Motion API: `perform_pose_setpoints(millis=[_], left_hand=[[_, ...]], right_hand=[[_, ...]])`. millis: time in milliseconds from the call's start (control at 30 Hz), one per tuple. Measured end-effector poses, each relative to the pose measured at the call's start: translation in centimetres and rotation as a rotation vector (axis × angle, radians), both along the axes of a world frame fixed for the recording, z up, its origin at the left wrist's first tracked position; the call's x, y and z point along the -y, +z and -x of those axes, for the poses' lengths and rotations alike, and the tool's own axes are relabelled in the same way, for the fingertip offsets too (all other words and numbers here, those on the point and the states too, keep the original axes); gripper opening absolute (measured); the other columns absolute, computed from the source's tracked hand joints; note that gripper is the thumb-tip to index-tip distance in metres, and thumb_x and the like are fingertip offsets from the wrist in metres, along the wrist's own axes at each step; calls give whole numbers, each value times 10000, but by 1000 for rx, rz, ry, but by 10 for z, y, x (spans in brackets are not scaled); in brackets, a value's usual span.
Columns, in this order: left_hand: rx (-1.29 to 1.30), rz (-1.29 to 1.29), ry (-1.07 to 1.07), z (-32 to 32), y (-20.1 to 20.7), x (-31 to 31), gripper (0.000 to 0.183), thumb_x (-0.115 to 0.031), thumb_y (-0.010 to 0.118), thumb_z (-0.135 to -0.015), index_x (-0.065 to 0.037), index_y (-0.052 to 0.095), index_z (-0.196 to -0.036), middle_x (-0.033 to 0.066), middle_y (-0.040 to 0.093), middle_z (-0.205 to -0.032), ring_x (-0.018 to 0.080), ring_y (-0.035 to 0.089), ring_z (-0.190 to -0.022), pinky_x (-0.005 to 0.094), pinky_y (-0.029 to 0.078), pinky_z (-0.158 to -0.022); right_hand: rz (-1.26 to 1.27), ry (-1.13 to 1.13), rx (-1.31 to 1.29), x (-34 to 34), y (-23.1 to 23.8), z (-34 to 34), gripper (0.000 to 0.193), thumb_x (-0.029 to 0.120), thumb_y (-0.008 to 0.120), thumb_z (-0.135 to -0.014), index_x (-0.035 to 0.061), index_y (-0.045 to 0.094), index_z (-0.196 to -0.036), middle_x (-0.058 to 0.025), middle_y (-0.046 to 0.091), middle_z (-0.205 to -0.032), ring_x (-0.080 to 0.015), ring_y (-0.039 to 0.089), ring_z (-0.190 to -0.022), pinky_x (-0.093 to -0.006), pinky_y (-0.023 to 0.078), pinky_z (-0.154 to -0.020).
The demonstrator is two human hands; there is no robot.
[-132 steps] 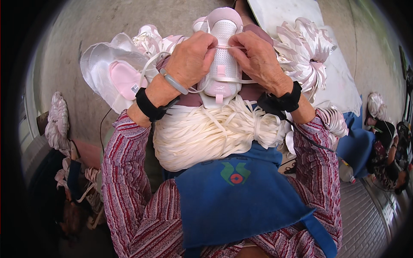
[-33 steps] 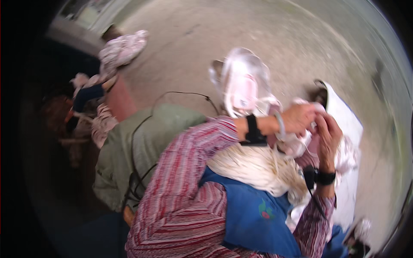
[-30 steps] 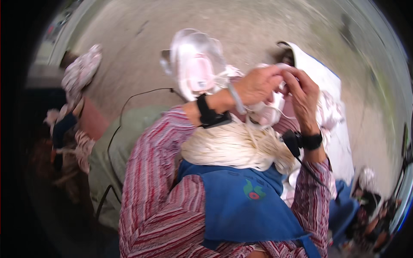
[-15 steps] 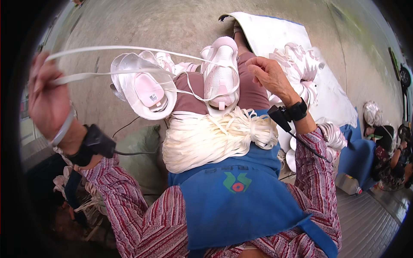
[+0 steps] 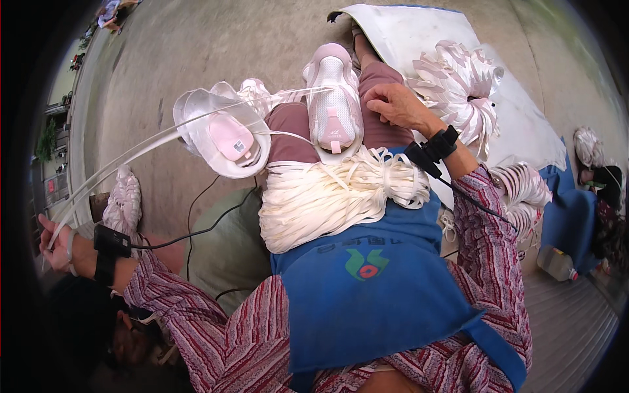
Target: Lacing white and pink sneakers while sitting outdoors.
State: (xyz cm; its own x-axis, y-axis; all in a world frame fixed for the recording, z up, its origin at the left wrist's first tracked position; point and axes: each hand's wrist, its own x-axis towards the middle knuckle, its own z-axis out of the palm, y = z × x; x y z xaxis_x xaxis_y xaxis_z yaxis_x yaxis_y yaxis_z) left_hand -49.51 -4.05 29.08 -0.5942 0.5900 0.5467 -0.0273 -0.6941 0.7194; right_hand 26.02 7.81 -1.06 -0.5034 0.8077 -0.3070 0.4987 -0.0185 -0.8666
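A white and pink mesh shoe upper (image 5: 335, 98) rests across my thighs, toe end pointing away from me. Two strands of a flat white shoelace (image 5: 154, 139) run taut from its upper part to the far lower left. There my left hand (image 5: 60, 245) is closed on the lace, low and out to the side. My right hand (image 5: 401, 108) hovers just right of the upper with its fingers curled; whether they hold anything is hidden. A thick bundle of cream laces (image 5: 321, 206) lies on my lap, over the blue apron (image 5: 367, 308).
Nested white-pink uppers (image 5: 226, 134) lie left of my knee. A ring of uppers (image 5: 458, 92) sits on a white sheet (image 5: 419, 33) at the right, with another stack (image 5: 521, 187) nearer me. Black cables (image 5: 196, 230) trail from my wrist devices. A plastic jug (image 5: 557, 263) stands far right.
My left hand has swung down and outward to the left, drawing the lace strands taut and shrinking the loop around the upper. My right hand has stayed almost where it was, fingers curled.
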Motion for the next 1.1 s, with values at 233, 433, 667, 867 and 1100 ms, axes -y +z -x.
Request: perform_pose_setpoints(millis=[233,433,667,867,1100], left_hand=[[-224,125,-75,-314,-67,-28,214,-122,469,-924,23,616,-983,90,612,-827,154,571,-680,590,363,-1045],[-519,537,-530,-502,-150,-48,163,-88,534,-911,6,648,-979,57,641,-847,99,580,-700,230,475,-612],[-690,481,-551,-542,-168,-56,165,-114,556,-916,20,641,-963,96,618,-766,138,576,-671,265,447,-579],[-679,507,-560,-544,-169,-52,178,-124,561,-909,28,637,-960,102,613,-742,153,573,-650,285,451,-583],[-687,564,-576,-543,-167,-47,215,-163,523,-933,29,618,-955,77,601,-766,132,557,-692,274,454,-621]], right_hand=[[-290,-151,-334,5,87,15,179,146,598,-899,-6,677,-952,-52,642,-788,-104,578,-671,-239,478,-620],[-624,-48,-535,30,131,42,153,105,663,-842,28,679,-974,-46,609,-810,-100,552,-692,-234,451,-602],[-638,-142,-598,30,127,45,218,113,686,-827,37,662,-1030,-52,616,-865,-106,556,-673,-226,468,-603],[-626,-154,-594,34,132,48,155,94,660,-841,27,678,-979,-65,627,-851,-148,595,-747,-250,484,-646],[-610,-108,-529,32,129,46,140,93,615,-876,14,660,-982,-93,652,-883,-154,614,-795,-279,494,-709]])
